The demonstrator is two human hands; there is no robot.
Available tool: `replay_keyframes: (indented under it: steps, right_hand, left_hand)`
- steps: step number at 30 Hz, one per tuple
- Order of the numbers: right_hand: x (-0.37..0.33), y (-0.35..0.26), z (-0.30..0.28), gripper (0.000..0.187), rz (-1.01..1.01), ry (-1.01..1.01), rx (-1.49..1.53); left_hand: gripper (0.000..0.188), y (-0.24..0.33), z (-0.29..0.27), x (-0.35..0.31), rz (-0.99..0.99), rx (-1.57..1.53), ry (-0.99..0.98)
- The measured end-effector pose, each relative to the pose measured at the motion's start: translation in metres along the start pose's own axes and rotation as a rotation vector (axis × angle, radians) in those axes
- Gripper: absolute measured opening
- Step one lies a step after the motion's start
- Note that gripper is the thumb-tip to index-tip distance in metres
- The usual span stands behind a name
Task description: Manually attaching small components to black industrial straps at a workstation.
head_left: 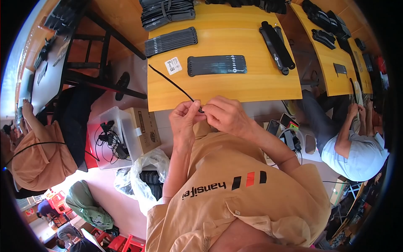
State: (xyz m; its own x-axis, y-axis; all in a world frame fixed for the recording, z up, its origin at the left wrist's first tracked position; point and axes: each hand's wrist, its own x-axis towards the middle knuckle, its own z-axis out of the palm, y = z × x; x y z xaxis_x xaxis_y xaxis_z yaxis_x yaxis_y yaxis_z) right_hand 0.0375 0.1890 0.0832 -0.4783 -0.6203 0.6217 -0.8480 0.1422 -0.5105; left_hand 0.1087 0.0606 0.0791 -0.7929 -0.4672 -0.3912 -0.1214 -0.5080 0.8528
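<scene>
A long, thin black strip (171,82), seen nearly edge-on, slants up and to the left over the near left part of the yellow table (260,90). Just off the table's front edge, my left hand (183,119) pinches its lower end between thumb and fingers. Right beside it, my right hand (228,115) is closed at the same end, fingertips meeting those of the left. What exactly lies between the fingertips is mostly hidden. Beyond my hands lies a flat dark panel of straps side by side (214,66), with a white label (173,66) to its left.
Stacked black straps (171,41) and a bundle (168,14) occupy the table's far left; more straps (275,46) lie at its right. Below left stand a clear bin of cables (112,138), a cardboard box (145,128) and a plastic bag (140,178). People sit at both sides.
</scene>
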Motion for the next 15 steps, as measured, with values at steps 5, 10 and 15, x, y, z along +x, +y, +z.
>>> replay_keyframes:
  steps: [5, 10, 15]
  right_hand:
    - [-0.001, -0.001, 0.004, 0.013, 0.190, -0.007, 0.181]
    - [0.004, -0.012, 0.007, 0.009, 0.405, -0.089, 0.437]
    - [0.001, -0.013, 0.018, 0.006, 0.549, -0.079, 0.630]
  left_hand:
    - [0.023, 0.006, -0.006, -0.008, 0.125, 0.395, 0.019]
    - [0.028, 0.012, -0.019, -0.019, 0.181, 0.615, -0.026]
    - [0.028, 0.016, -0.024, -0.023, 0.167, 0.627, -0.093]
